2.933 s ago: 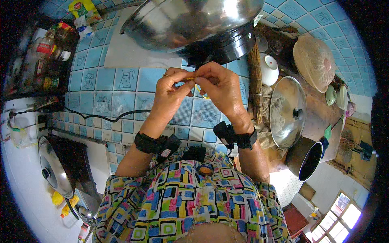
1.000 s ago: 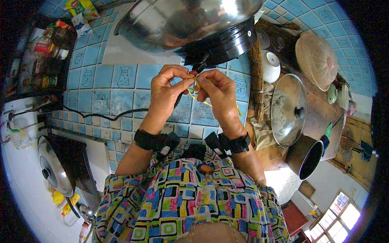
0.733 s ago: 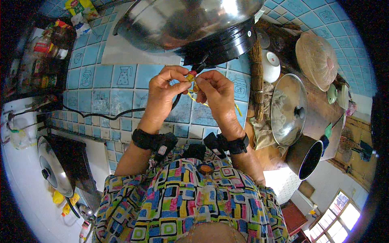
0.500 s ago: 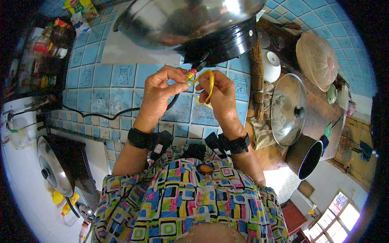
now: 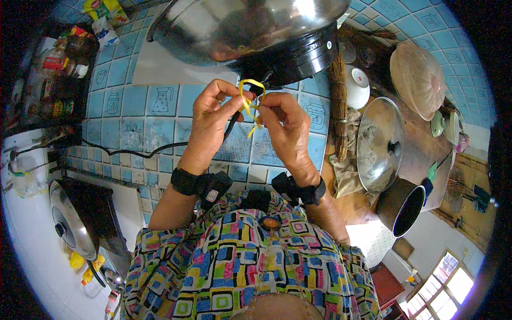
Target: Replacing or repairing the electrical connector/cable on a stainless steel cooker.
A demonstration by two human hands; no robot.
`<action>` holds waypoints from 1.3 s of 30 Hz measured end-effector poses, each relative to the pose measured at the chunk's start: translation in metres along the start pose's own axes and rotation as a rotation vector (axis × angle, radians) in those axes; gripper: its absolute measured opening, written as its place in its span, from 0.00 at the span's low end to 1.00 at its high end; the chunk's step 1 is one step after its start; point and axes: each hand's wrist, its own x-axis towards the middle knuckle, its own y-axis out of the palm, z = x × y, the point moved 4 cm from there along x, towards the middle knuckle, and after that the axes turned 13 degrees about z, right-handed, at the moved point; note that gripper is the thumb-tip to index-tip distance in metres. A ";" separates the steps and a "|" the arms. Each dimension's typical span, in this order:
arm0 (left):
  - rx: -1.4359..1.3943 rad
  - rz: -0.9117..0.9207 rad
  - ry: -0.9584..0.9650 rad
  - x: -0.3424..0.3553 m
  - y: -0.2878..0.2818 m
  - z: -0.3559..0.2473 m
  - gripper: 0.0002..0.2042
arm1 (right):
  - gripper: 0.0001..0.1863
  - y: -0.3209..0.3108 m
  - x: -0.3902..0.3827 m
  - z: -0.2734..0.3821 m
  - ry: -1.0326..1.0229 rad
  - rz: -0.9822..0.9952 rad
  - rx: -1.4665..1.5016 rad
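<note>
Both my hands are raised close together over the blue tiles, in front of a black round cooker base (image 5: 306, 56). A thin yellow strip (image 5: 255, 81) makes a loop between them, and a short tail of it hangs below the fingers. My left hand (image 5: 214, 114) pinches the strip between thumb and forefinger. My right hand (image 5: 286, 124) holds its other side, also with the fingertips. A black cable or hose (image 5: 176, 144) runs from the left and passes behind my left fingers toward the base. Whether the strip circles it is hidden by my fingers.
Above the base sits a large shiny metal pan (image 5: 240, 26). To the right are a bundle of dry stalks (image 5: 339, 106), a white bowl (image 5: 356, 88), a glass lid (image 5: 380, 144) and a dark pot (image 5: 401, 207). Bottles (image 5: 61, 69) stand at the far left.
The yellow strip's loop has shifted left and up, and now spans both hands. My right hand has turned inward, closer to the left. The red and yellow piece at the left fingertips no longer shows.
</note>
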 end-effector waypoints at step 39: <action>-0.117 0.040 -0.039 -0.001 0.001 0.000 0.05 | 0.05 -0.002 0.013 0.026 -0.075 0.151 -0.284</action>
